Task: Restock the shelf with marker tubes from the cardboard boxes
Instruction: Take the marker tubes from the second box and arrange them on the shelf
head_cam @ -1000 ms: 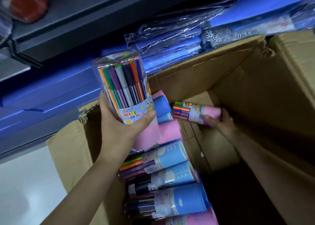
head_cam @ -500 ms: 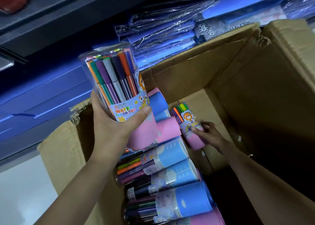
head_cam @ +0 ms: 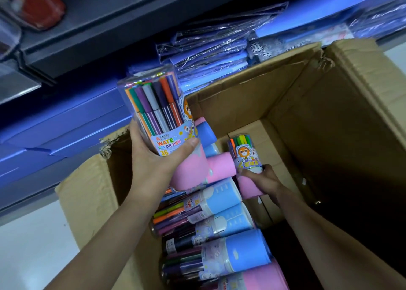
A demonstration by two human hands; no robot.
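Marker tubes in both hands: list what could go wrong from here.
1. The left hand grips the large marker tube low, near its pink base; being top-heavy, it might tip or slip on the way up.
2. The right hand holds the small marker tube by its pink base inside the cardboard box; it could catch on the box wall coming out.
3. The stacked tubes lie on their sides and may roll once their neighbours are gone.
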